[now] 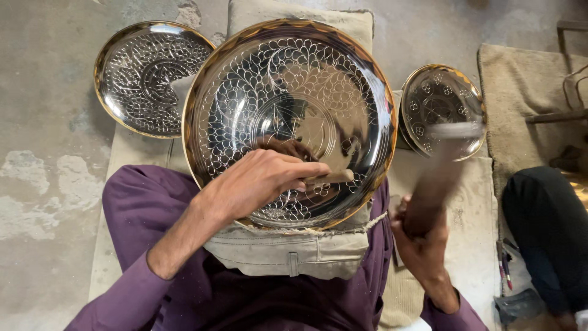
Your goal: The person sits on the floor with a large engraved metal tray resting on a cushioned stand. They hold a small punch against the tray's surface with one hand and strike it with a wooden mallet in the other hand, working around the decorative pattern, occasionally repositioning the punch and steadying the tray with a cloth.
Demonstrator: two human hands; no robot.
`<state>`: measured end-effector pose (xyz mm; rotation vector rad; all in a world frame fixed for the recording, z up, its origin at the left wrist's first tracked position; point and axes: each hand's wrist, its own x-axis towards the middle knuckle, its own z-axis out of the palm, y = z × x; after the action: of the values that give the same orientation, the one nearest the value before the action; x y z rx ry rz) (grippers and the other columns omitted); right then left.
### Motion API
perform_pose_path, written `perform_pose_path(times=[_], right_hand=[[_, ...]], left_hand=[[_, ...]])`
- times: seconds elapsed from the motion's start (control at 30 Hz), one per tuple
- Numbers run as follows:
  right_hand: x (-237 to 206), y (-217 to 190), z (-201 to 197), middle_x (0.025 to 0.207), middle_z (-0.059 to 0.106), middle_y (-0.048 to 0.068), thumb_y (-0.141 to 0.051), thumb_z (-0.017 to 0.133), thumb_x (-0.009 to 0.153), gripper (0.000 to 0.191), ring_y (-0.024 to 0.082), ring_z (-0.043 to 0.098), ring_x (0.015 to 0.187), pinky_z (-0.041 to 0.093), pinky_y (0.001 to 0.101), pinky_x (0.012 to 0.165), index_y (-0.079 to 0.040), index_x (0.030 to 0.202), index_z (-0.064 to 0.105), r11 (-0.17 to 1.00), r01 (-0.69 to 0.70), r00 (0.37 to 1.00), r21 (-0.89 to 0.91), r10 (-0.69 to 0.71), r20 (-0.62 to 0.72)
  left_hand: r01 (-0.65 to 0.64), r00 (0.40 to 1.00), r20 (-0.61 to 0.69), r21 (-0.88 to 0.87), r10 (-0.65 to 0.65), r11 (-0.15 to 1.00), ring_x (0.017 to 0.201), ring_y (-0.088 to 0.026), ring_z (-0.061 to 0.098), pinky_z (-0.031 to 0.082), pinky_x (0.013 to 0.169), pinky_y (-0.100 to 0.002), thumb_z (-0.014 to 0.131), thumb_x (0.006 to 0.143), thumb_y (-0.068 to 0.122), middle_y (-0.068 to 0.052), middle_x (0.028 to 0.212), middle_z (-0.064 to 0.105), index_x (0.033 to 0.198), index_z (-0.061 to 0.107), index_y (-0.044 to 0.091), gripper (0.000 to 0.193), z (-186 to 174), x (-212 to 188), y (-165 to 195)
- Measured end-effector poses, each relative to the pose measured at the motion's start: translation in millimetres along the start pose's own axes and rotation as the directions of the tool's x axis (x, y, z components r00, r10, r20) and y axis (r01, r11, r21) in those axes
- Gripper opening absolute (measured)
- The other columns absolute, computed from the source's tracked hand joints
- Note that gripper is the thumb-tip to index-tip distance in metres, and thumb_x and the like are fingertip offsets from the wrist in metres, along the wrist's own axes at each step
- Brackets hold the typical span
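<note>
Tray: big engraved metal tray (291,79) tilted on my lap against a padded cloth rest (288,254).
Left hand: my left hand (260,181) grips a chisel (331,178), tip on the near pattern.
Right hand: my right hand (422,245) clenches a blurred mallet (438,178).
Doing it well: I judge steady chisel, light even taps.
Around: two smaller trays (147,76) far left and right, concrete floor (43,153), mats.

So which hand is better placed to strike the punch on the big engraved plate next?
The right hand: it holds the blurred wooden-handled hammer raised beside the large gold-rimmed engraved metal plate. The left hand is occupied, pinching the small punch tool against the plate.
</note>
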<state>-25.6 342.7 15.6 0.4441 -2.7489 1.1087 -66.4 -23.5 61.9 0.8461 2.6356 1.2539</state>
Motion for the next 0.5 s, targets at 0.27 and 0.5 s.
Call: perform_pose_path(times=[0.27, 0.5], right_hand=[[31.0, -21.3, -9.2, 0.101, 0.07, 0.016, -0.001, 0.07, 0.09, 0.037, 0.021, 0.072, 0.071, 0.06, 0.0345, 0.058, -0.005, 0.124, 0.055, 0.964, -0.11, 0.988, 0.242, 0.08, 0.128], [84.6, -74.7, -24.4, 0.096, 0.07, 0.019, -0.001, 0.073, 0.082, 0.054, 0.028, 0.071, 0.08, 0.059, 0.0424, 0.069, -0.002, 0.132, 0.053, 0.985, 0.1, 0.986, -0.14, -0.079, 0.146]], left_hand=[[0.091, 0.98, -0.179, 0.038, -0.083, 0.995, 0.076, -0.02, 0.076, 0.065, 0.067, -0.037, 0.068, 0.088, 0.012, -0.007, 0.099, 0.079, 0.136, 0.063, 0.02, 0.049, 15.6, -11.5, 3.5], [0.157, 0.883, -0.413, -0.192, -0.225, 0.969, 0.088, -0.022, 0.079, 0.066, 0.072, -0.038, 0.066, 0.096, 0.009, -0.011, 0.104, 0.079, 0.138, 0.062, 0.016, 0.042, 33.8, -29.2, 8.7]])
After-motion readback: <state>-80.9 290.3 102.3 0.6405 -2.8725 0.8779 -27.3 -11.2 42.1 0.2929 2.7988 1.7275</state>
